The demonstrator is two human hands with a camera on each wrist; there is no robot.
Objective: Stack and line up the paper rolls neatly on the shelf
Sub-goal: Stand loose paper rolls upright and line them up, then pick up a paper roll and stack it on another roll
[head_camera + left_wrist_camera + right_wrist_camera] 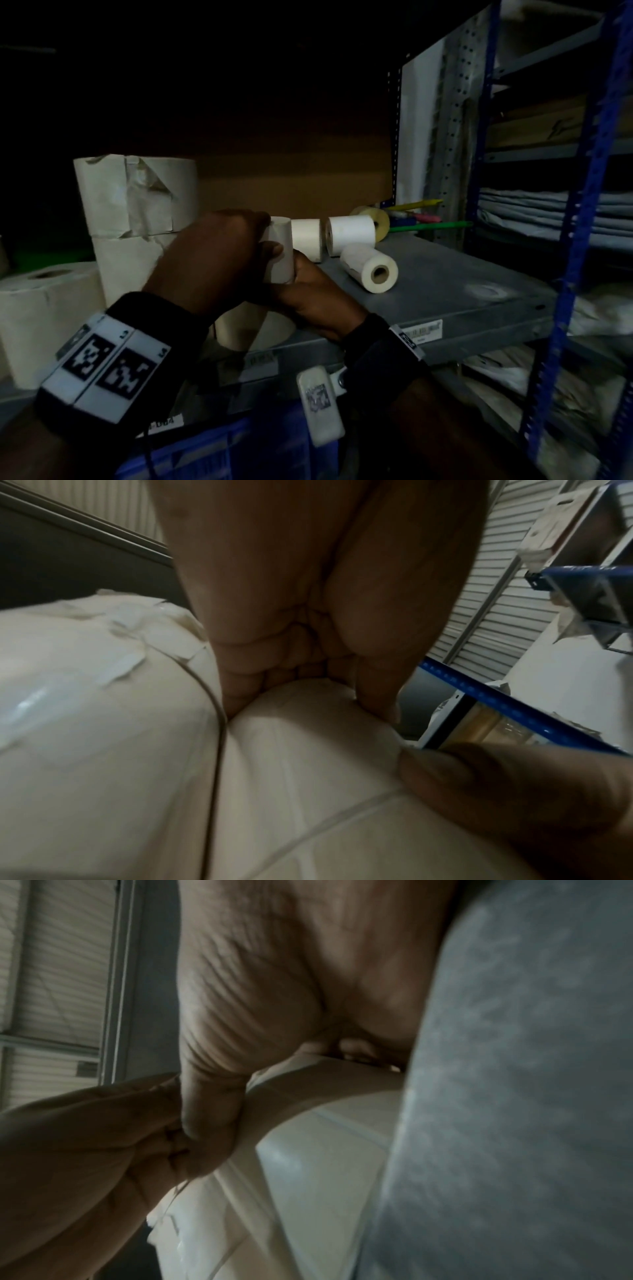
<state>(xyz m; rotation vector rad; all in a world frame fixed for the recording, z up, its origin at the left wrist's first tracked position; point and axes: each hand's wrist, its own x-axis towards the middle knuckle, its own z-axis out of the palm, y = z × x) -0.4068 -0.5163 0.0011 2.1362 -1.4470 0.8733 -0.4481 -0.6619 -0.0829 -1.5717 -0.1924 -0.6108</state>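
Both hands close on one small paper roll (279, 250), held upright above a wider roll (255, 329) near the front edge of the grey shelf (445, 291). The left hand (209, 260) wraps its fingers over the roll's top and side, thumb pressed to its face; the right hand (315, 294) cups it from below with curled fingers. Behind it stands a second small roll (306, 240); two more rolls (349, 234) (370, 272) lie on their sides toward the shelf's middle. Large wrapped rolls (133, 198) are stacked at the left end, and a tape ring (376, 222) rests near the back edge.
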